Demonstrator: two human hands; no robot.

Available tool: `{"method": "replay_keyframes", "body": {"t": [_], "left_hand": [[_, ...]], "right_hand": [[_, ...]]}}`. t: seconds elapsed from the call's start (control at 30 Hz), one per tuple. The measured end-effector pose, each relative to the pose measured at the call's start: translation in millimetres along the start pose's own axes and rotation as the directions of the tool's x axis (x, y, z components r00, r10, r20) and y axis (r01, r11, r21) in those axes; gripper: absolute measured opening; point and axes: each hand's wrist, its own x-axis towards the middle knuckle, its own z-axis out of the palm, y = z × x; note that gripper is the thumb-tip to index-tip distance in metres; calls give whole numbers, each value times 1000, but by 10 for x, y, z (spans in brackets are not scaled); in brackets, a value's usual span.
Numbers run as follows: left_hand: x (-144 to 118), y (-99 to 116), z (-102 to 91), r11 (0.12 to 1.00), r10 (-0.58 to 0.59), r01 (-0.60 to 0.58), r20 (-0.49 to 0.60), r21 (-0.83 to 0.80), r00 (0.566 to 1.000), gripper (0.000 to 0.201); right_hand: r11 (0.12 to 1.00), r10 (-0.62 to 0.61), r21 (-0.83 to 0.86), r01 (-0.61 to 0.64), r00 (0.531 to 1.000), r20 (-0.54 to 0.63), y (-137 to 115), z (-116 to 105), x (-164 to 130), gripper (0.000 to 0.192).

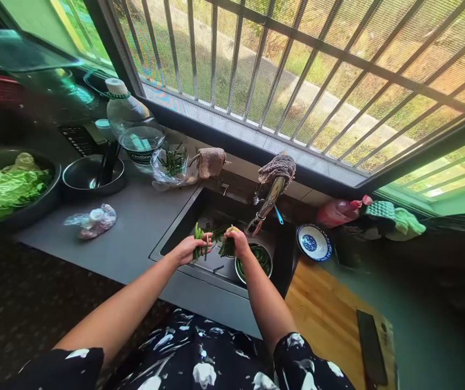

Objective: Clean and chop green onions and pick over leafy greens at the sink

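Over the sink (pixel 163 238) both my hands hold green stalks. In my left hand (pixel 186 250) a short bundle of cut green stalks (pixel 198 242) lies across the fingers, its ends sticking up. My right hand (pixel 238 241) is closed around another bunch of dark green stalks (pixel 227 247) that hangs down from the fist. A round metal bowl (pixel 272 268) with more greens in water stands in the sink, just below my right wrist. Loose green pieces (pixel 218 268) lie on the sink bottom. The faucet (pixel 271 197) reaches over the bowl.
Right of the sink lie a wooden cutting board (pixel 317 303) with a dark-handled knife (pixel 370 346) and a blue-white bowl (pixel 314 242). To the left are a plastic bag (pixel 98 221), a black pan (pixel 94 189), leafy greens (pixel 8 187) and a bag of green stalks (pixel 173 162).
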Motion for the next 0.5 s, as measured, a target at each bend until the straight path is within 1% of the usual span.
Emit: {"method": "replay_keyframes", "body": {"t": [0.07, 0.17, 0.27, 0.33, 0.4, 0.5], "left_hand": [[-11, 1, 20, 1000, 17, -18, 17, 16, 1000, 39], [-22, -4, 39, 997, 47, -48, 15, 66, 999, 36], [-31, -6, 59, 994, 75, -76, 6, 76, 997, 35], [-31, -10, 70, 993, 90, -91, 12, 74, 996, 34], [-26, -21, 74, 991, 99, -100, 17, 84, 995, 34], [-22, -45, 65, 988, 103, -105, 16, 111, 994, 36]], "right_hand": [[998, 0, 58, -3, 998, 64, -2, 18, 8, 5], [998, 54, 24, -57, 993, 107, -6, 50, 9, 8], [992, 125, -25, -123, 990, 71, 13, 104, -18, 14], [987, 158, -43, -155, 985, 70, 45, 149, -43, 20], [986, 160, -56, -156, 984, 74, 83, 184, -60, 23], [992, 117, -44, -117, 993, 11, 126, 194, -55, 21]]}}
